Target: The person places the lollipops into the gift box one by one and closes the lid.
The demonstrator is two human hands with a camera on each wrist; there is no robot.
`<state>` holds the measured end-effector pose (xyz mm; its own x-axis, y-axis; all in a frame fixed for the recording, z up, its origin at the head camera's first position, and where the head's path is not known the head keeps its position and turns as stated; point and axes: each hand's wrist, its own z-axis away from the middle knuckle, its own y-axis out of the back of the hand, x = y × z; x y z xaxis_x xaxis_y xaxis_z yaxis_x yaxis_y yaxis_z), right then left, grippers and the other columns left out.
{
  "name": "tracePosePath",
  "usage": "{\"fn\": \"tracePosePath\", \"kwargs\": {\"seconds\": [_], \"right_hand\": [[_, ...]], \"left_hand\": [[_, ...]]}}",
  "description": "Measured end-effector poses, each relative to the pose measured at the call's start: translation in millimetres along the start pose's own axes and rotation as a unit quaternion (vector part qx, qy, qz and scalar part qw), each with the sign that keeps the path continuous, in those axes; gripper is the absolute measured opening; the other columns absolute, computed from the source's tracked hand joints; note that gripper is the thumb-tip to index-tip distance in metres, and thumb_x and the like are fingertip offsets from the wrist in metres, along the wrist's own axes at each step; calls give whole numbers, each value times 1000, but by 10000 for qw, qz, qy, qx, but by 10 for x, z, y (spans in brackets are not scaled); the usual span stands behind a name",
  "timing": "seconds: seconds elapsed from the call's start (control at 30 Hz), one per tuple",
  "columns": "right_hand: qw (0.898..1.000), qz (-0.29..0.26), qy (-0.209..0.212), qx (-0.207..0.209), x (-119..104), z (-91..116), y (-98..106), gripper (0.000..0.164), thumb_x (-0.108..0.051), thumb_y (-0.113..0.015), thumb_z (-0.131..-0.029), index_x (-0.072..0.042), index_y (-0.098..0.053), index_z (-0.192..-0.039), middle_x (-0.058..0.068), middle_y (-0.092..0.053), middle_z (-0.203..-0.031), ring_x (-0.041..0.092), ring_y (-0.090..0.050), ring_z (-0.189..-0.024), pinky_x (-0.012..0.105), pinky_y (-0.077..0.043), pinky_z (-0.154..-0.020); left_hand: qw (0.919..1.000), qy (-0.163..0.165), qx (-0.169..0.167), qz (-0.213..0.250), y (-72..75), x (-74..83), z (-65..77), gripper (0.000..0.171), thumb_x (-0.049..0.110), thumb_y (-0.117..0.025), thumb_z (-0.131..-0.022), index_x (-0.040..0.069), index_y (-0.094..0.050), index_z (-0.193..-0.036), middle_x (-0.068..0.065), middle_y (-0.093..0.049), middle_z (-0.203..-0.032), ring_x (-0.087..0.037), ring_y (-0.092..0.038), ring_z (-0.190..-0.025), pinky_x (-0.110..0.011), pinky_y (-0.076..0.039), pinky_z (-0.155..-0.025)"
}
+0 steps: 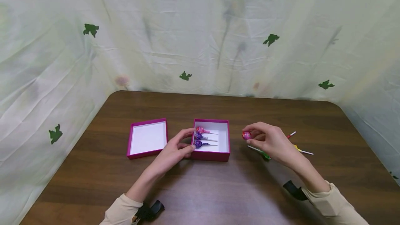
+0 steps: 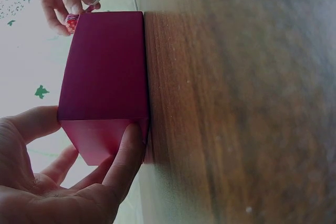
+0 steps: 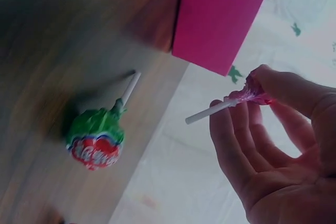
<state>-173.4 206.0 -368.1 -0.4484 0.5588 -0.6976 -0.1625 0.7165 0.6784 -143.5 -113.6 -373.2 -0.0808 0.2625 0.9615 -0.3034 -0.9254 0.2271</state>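
A magenta box (image 1: 210,157) with a white inside stands on the table. Three wrapped lollipops lie in a column along its left part: a pink-red lollipop (image 1: 200,130) at the back, a purple lollipop (image 1: 199,136), and a darker purple lollipop (image 1: 198,144) in front, sticks pointing right. My left hand (image 1: 172,150) holds the box by its left end, thumb and fingers spread over that wall. Just right of the box, raised above the table, my right hand (image 1: 270,140) pinches a pink lollipop (image 3: 253,90) by its wrapped head, its white stick sticking out.
Left of the box lies its magenta lid (image 1: 148,138), white inside facing up. Under and beyond the right hand are a green lollipop (image 3: 96,136), a yellow lollipop (image 1: 298,149) and a red-ended stick (image 1: 291,134). A pale curtain (image 1: 200,37) hangs behind the table.
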Motion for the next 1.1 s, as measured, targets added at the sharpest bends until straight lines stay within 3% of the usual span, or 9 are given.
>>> {"fn": "tracePosePath", "kwargs": {"seconds": [0.4,0.57,0.87,1.1], "right_hand": [[9979,-540,180,317,-147,-55,-93,28,-19,-76,-79,-22,-61,-103,-9,-64,-95,9,-63,-79,27,-54,-71],[9976,-500,287,377,-246,-78,-118,29,-19,-76,-79,-22,-62,-104,-10,-63,-97,7,-64,-79,27,-53,-74],[9940,-829,713,-23,-732,-167,-125,28,-2,-72,-80,-7,-63,-106,4,-64,-100,19,-64,-83,34,-53,-76],[9919,-955,801,-253,-665,-330,-295,26,-9,-71,-82,-15,-64,-106,-4,-64,-98,13,-62,-84,32,-53,-76]], "left_hand": [[10000,19,26,5,0,-19,-9,52,14,-64,-88,23,-45,-136,-12,-40,-140,-27,-58,-102,-41,-52,-80],[10000,17,38,13,1,-22,-14,52,13,-63,-88,24,-46,-136,-11,-40,-140,-27,-58,-102,-40,-52,-80],[10000,12,25,15,8,-34,-17,53,12,-63,-88,23,-45,-137,-11,-40,-140,-26,-58,-101,-40,-52,-80],[10000,33,28,7,7,-24,-21,53,13,-63,-88,23,-45,-137,-11,-40,-140,-26,-59,-102,-41,-52,-80]]}}
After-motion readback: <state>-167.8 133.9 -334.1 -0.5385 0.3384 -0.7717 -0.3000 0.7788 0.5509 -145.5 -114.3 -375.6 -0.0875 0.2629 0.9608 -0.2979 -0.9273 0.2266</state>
